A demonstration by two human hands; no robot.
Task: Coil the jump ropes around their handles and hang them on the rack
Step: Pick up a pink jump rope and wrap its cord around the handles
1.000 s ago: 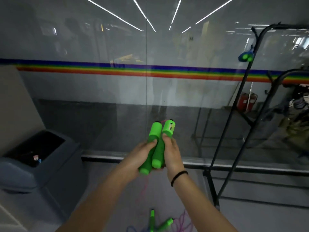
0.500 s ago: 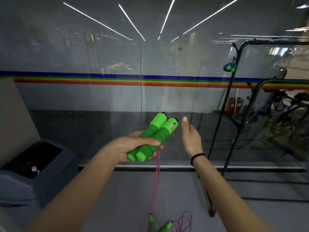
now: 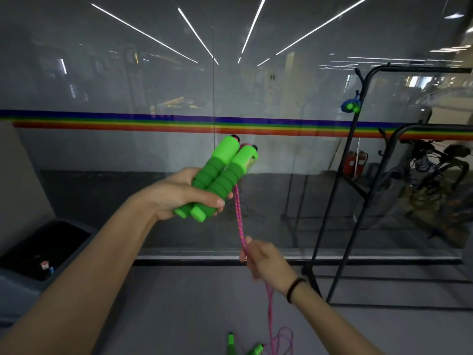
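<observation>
Left hand (image 3: 179, 196) raised, fingers wrapped round both green handles (image 3: 217, 180), which lie side by side and tilt up to the right. Pink rope (image 3: 239, 216) runs down from them. Right hand (image 3: 266, 260), lower, pinches it with curled fingers. Black rack (image 3: 355, 155) stands at right with one coiled rope (image 3: 350, 106) hung high. Spare handles (image 3: 231, 342) lie on the near floor.

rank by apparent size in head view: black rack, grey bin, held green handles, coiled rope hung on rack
1. black metal rack
2. grey plastic bin
3. green foam handles, enlarged by nearness
4. blue coiled rope on rack
</observation>
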